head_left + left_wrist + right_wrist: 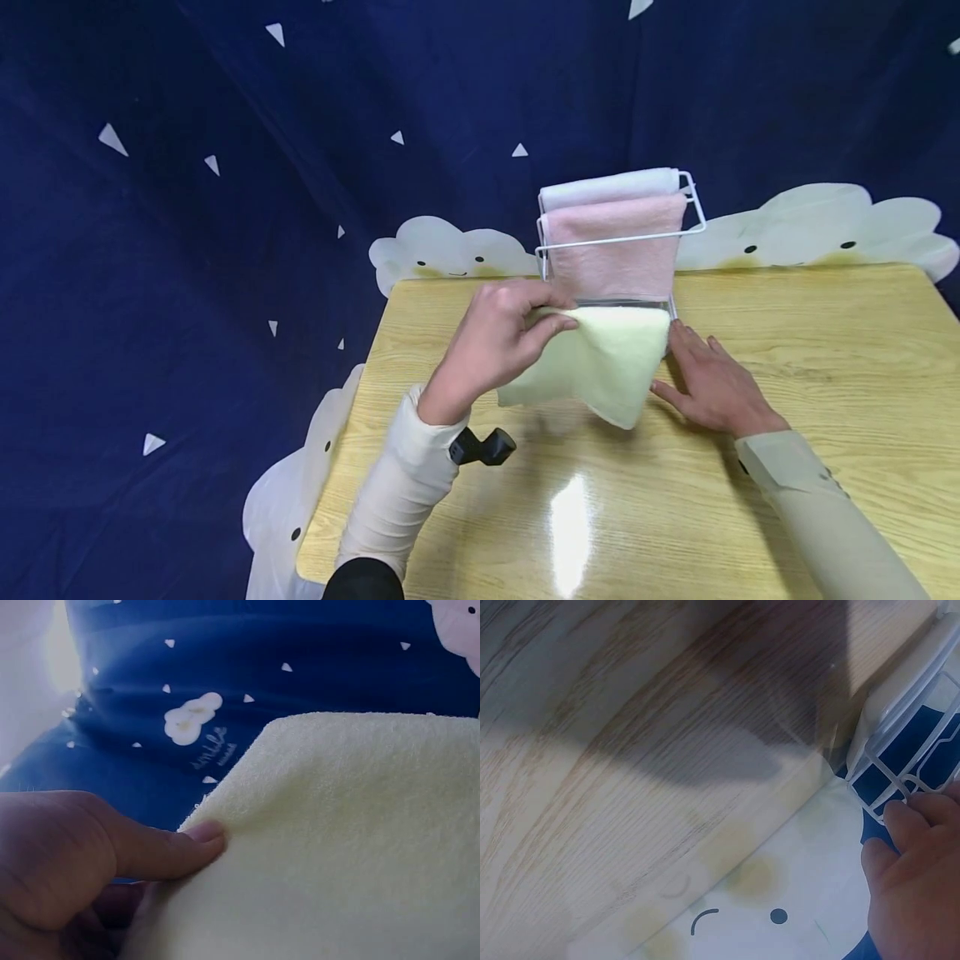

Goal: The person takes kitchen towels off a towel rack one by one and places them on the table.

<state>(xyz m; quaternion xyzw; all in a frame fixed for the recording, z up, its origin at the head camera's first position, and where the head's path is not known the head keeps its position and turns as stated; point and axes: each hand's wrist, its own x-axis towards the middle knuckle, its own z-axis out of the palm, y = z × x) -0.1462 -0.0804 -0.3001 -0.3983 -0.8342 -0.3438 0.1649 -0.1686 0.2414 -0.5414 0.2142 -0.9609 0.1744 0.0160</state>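
Between thumb and fingers, my left hand (498,333) pinches the upper edge of a pale yellow towel (615,358), whose lower part hangs loose above the table. The left wrist view shows the thumb (176,851) pressed on the fuzzy cloth (337,825). A white wire towel rack (697,208) stands at the table's back, carrying a pink towel (615,258) and a white towel (607,187) behind it. Low at the rack's right side, my right hand (716,383) touches the frame with fairly straight fingers and the thumb apart. The right wrist view shows its fingers (907,825) against the white wires (889,776).
The wooden table (810,467) has cloud-shaped padding (832,225) along its back and left edges. A dark blue curtain (187,275) with white triangles hangs behind. A black wrist device (483,447) sticks out from the left sleeve.
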